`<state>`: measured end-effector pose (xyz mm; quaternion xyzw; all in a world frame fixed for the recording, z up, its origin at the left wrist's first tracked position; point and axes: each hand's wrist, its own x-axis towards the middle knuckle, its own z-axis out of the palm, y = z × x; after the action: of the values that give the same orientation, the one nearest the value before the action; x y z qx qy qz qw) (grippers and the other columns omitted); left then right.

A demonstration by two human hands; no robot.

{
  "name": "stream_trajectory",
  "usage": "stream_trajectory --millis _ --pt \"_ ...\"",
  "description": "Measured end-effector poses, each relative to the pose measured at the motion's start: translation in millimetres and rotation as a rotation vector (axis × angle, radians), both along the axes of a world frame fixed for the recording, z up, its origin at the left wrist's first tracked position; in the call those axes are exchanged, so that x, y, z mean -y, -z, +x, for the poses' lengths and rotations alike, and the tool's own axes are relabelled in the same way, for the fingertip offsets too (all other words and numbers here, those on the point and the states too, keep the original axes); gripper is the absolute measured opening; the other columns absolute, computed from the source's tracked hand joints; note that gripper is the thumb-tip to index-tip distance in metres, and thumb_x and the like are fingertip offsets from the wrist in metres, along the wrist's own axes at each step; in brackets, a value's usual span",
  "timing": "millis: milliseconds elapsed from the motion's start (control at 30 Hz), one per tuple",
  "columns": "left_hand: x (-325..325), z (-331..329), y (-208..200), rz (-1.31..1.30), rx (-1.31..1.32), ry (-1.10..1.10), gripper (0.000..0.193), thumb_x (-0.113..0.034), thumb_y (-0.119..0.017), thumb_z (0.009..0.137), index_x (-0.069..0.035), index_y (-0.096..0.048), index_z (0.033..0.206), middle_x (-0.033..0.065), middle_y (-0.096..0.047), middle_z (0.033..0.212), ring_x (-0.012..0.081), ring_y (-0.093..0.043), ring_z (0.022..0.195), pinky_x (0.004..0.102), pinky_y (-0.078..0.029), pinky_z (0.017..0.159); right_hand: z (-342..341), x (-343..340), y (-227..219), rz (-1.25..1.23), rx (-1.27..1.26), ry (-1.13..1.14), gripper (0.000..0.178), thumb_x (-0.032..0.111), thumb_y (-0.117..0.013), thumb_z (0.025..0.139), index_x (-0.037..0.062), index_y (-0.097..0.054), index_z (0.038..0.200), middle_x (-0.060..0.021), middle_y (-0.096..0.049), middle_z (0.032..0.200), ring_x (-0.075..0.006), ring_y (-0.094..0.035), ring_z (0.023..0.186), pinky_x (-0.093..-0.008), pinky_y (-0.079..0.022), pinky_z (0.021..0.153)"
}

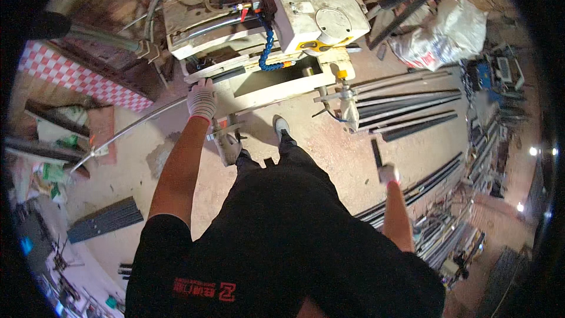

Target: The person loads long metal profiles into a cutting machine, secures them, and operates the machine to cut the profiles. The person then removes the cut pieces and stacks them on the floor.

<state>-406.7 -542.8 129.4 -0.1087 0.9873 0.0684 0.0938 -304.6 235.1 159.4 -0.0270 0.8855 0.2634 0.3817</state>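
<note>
The short dark bar (377, 153) was located to the right, pointing toward the far side from the right hand (388, 174), whose grip was closed around its near end. The gloved left hand (203, 100) was placed at the left front edge of the white machine (312, 0), next to a dark profile (228, 75); whether that grip clasped anything or merely rested could not be told. For sound handling, the bar probably required a firm hold and a level attitude, with the left hand serving as a steady reference and its fingers kept clear of the machine head. The yellow-capped fitting (342, 75) at the machine's right corner stood between the bar and the tray (276, 96), so a path on its near side appeared safest. A blue segmented hose (266, 53) hung over the tray. Metal lengths (412, 106) covered the floor at the far right, a trip hazard; a white plastic sack (453, 29) lay beyond them. Ribbed profiles (106, 219) occupied the floor at the near left.
</note>
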Motion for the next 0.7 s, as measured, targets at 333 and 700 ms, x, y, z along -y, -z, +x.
stream_trajectory --millis 333,700 --pt "-1.7 -8.9 -1.6 -0.095 0.029 0.05 0.029 -0.023 -0.063 0.086 -0.014 -0.067 0.114 0.0095 -0.061 0.117 0.0299 -0.055 0.118 0.0453 -0.046 0.098 333.4 63.6 17.0 -0.019 0.254 0.539 0.029 0.03 -0.059 0.088 0.0072 -0.075 0.095 -0.0165 -0.075 0.097 -0.0328 -0.072 0.095 -0.0396 -0.058 0.08" --pt "6.3 79.6 -69.9 0.279 -0.053 -0.166 0.044 -0.026 -0.061 0.094 -0.003 -0.059 0.132 0.0197 -0.068 0.12 0.0356 -0.066 0.108 0.0426 -0.051 0.096 190.8 69.6 33.7 -1.139 -0.562 1.299 0.023 0.023 -0.064 0.092 0.0012 -0.074 0.093 -0.0064 -0.067 0.074 -0.0159 -0.062 0.068 -0.0331 -0.049 0.063"
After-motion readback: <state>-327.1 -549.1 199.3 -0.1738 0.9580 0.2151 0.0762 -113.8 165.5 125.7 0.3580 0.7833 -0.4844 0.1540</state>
